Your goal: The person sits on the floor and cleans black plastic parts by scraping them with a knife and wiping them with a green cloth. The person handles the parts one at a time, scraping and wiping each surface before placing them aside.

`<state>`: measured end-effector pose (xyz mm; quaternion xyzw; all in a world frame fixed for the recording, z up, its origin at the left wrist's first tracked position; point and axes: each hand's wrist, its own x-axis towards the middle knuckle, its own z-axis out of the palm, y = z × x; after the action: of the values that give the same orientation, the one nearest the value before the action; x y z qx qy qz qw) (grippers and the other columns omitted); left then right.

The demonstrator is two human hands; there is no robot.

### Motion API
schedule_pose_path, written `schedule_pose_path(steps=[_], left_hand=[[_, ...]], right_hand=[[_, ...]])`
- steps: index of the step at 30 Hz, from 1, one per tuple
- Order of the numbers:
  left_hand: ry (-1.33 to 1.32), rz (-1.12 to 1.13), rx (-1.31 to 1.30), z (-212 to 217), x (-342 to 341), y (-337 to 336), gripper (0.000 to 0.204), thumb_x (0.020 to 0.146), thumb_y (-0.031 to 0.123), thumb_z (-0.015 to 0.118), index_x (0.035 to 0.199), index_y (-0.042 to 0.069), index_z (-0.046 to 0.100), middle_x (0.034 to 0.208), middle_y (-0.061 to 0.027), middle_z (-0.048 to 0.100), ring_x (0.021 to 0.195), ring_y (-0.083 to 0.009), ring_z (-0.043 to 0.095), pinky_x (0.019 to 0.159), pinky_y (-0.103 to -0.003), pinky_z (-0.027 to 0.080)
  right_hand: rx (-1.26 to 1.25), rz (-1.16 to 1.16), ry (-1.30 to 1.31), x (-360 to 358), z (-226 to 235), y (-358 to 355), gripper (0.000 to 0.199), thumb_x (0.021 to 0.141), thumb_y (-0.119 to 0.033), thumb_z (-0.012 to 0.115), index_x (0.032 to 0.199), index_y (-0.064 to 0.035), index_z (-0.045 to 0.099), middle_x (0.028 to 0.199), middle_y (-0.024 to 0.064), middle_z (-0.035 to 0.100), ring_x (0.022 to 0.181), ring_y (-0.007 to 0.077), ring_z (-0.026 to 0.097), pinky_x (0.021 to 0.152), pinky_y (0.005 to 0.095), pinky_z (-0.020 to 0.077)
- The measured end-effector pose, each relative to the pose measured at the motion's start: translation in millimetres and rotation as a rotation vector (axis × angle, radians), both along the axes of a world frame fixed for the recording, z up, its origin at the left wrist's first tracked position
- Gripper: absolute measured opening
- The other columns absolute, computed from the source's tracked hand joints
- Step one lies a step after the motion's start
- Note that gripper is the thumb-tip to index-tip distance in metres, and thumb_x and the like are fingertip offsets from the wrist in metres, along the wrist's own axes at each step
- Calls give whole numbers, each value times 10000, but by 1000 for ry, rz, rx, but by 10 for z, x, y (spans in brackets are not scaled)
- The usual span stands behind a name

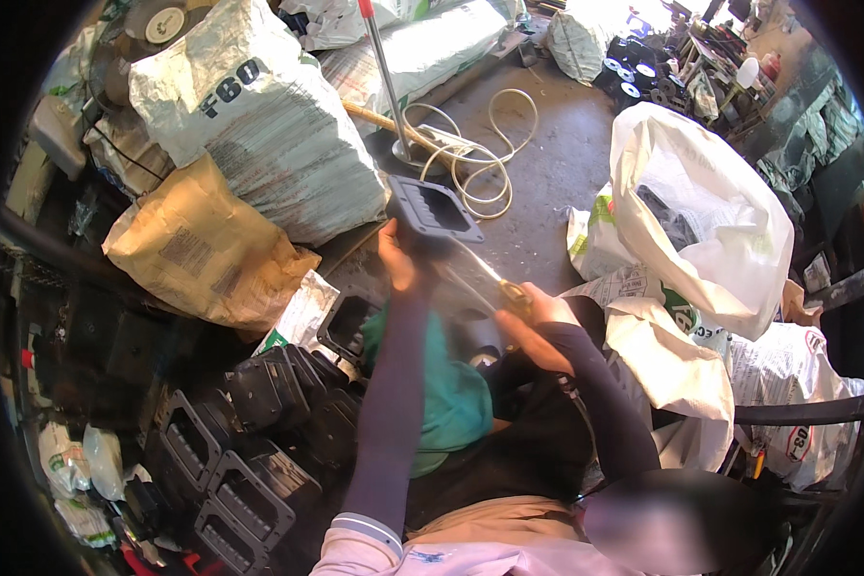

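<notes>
My left hand [398, 257] grips a dark grey rectangular plastic housing [439, 213] by its near left side. The housing is raised and tilted, its framed opening facing up. My right hand [545, 331] is closed around a brass-coloured air blow gun [516, 299] with a long thin nozzle pointing up and left at the housing. A hose [574, 392] hangs from the gun beneath my right wrist. The area between nozzle and housing is blurred, so I cannot tell whether they touch. A teal cloth [442, 408] lies over my lap below my left forearm.
Several similar black housings [250, 494] are piled at the lower left. A brown paper sack [197, 245] and a large white sack [269, 125] stand at left. An open white sack [634, 144] holding dark parts is at right. A cream cable [490, 163] coils on the floor.
</notes>
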<state>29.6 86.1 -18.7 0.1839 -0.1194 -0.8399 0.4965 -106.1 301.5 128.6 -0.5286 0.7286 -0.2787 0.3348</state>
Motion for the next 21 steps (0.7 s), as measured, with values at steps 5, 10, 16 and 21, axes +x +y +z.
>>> schedule_pose_path(steps=[5, 10, 16, 21], left_hand=[[-83, -10, -38, -131, 26, -83, 493, 872, 484, 437, 1158, 123, 613, 1043, -57, 626, 919, -244, 607, 778, -448, 508], [-61, -38, -69, -37, 35, -40, 415, 896, 425, 426, 1068, 105, 627, 942, -30, 638, 779, -204, 620, 656, -376, 522], [48, -101, -62, 164, -74, 116, 434, 907, 389, 389, 1106, 82, 623, 1001, -48, 649, 861, -210, 645, 726, -370, 541], [-9, 2, -143, 119, -53, 62, 428, 950, 309, 386, 1112, 9, 645, 1081, -111, 674, 993, -258, 646, 870, -396, 520]], right_hand=[[68, 14, 89, 127, 43, -148, 405, 901, -318, 657, 1177, -34, 576, 1024, 272, 675, 1009, 436, 643, 843, 457, 513], [56, 6, 83, 117, 65, -303, 425, 897, -334, 653, 1171, -20, 569, 1029, 272, 672, 997, 438, 643, 842, 460, 513], [0, -70, 140, 59, -54, -661, 403, 879, -356, 669, 1092, -24, 585, 988, 252, 678, 962, 436, 647, 811, 473, 515], [29, -189, 216, -102, -144, -711, 382, 873, -357, 676, 1050, -29, 592, 972, 249, 679, 957, 421, 651, 807, 470, 515]])
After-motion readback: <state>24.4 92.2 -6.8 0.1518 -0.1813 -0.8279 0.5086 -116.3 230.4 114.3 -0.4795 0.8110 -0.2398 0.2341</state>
